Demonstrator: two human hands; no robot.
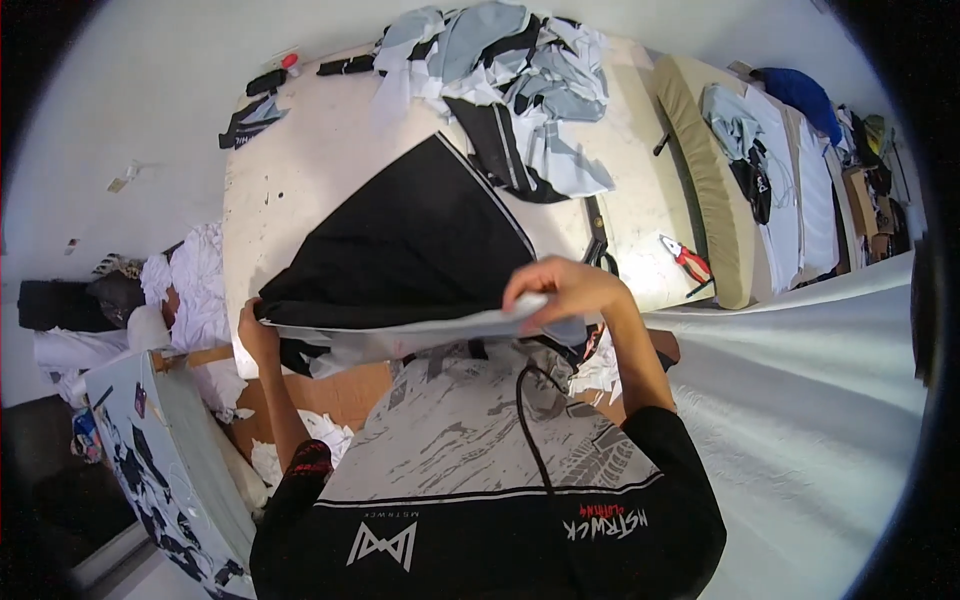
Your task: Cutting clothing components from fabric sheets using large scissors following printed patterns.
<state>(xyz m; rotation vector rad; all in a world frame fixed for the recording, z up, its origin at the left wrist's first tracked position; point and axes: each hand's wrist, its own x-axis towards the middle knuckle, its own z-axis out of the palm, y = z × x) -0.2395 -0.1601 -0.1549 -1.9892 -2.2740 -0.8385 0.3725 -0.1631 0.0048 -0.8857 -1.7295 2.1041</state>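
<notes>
A large black piece of fabric (400, 230) with a pale stripe along its right side lies over the table's near edge. Its near side is lifted and shows a light grey-white underside. My left hand (262, 335) grips the fabric's left corner, fingers closed round the edge. At the right end my right hand (562, 292) pinches the same near edge between thumb and fingers. Just beyond my right hand lie black-handled scissors (598, 245), blades pointing away.
A heap of grey, white and black cloth pieces (500, 60) covers the far part of the cream table (330, 150). Red-handled pliers (688, 260) lie at the right. A padded beige board (705, 190) stands along the right side. Cloth scraps (325, 432) litter the floor.
</notes>
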